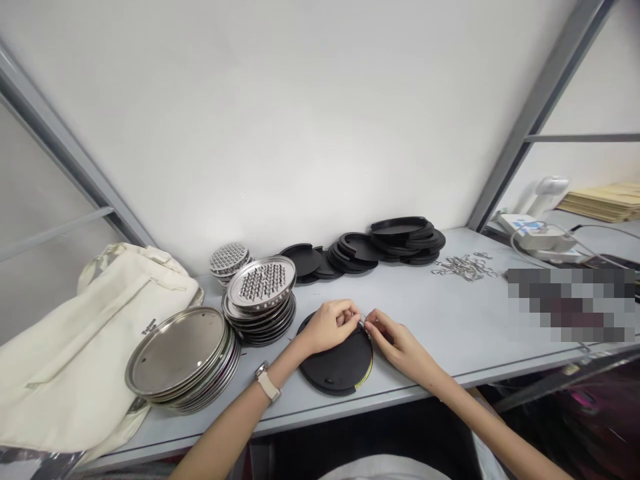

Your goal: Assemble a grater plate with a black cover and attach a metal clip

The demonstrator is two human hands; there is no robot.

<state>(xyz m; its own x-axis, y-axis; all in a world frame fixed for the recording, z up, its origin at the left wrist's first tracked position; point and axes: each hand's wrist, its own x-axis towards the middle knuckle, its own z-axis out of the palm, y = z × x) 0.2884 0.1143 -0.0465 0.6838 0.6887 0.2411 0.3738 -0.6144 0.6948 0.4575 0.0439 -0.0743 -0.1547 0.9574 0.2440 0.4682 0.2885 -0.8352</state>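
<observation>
A: Grip state?
B: Left grip (333, 325) and right grip (397, 343) were both pinched, fingertips nearly meeting, apparently on a small metal piece (363, 320). Too tiny to tell which finger held what.
A: Main thing?
B: Black disc (337, 367), flat on the worktop (425, 307), under the left grip and just left of the right one. Yellow edge showed on its near right side.
A: Progress?
B: Mid-step, I judged. The metal piece looked unsettled at the rim, so that disc counted as unfinished. The black disc pile (400, 227) beyond the grip and the metal clips (467, 267) off to its right sat untouched.
A: Anything done?
B: Couldn't tell. Grater discs (265, 283) stood stacked left of the grip, metal plates (177, 350) farther left; neither stack proved finished.
</observation>
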